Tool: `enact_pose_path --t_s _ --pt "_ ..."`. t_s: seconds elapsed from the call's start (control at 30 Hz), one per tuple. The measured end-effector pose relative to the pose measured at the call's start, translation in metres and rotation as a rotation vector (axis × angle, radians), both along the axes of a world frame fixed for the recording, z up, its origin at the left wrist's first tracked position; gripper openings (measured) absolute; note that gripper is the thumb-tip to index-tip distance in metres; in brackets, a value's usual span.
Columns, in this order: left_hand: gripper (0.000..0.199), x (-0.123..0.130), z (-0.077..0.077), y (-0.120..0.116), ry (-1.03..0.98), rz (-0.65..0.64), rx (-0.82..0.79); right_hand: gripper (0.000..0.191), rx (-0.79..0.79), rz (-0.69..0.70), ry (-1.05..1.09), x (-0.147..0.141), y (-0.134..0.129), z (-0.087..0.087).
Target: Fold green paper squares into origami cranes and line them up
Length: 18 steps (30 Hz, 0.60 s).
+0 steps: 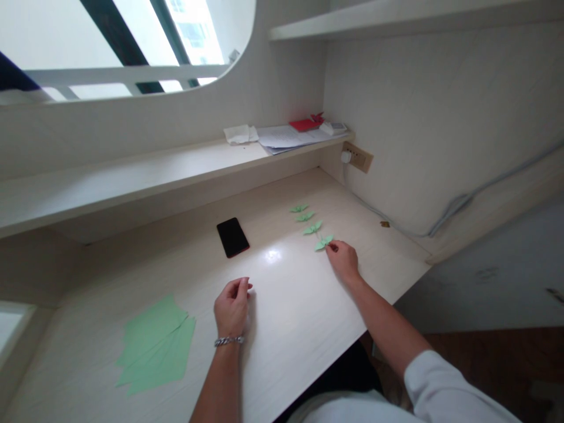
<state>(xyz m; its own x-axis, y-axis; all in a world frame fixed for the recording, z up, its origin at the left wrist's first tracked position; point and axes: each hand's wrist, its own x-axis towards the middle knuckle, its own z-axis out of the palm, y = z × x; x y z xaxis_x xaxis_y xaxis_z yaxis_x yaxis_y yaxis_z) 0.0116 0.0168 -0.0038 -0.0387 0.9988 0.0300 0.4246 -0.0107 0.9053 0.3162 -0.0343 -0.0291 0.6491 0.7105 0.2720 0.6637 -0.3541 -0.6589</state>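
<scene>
Several folded green paper cranes stand in a row on the white desk, right of centre. My right hand point(343, 258) pinches the edge of the nearest green paper crane point(323, 243) with its fingertips. The other green cranes point(304, 217) lie just beyond it. My left hand point(233, 304), with a chain bracelet at the wrist, rests on the desk with its fingers curled together; nothing shows in it. To its left lies a fanned pile of green paper sheets point(158, 346). A black phone point(233, 237) is beyond my left hand.
A raised shelf point(132, 176) runs along the back, bearing white papers point(286, 137), a red item point(304, 125) and a crumpled tissue point(240, 134). At the right are a wall socket point(362, 158), a grey cable point(453, 205) and a small brown piece point(385, 224).
</scene>
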Motion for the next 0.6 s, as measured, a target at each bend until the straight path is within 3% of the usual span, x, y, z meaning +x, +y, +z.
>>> enact_pose_path --t_s 0.43,0.6 --pt "0.036 0.001 -0.001 0.000 -0.016 0.000 0.009 0.022 0.037 0.017 0.042 0.001 -0.002 0.000" --pt "0.035 0.001 -0.001 0.000 -0.024 0.001 0.006 0.023 0.028 0.005 0.095 -0.009 -0.024 0.010"
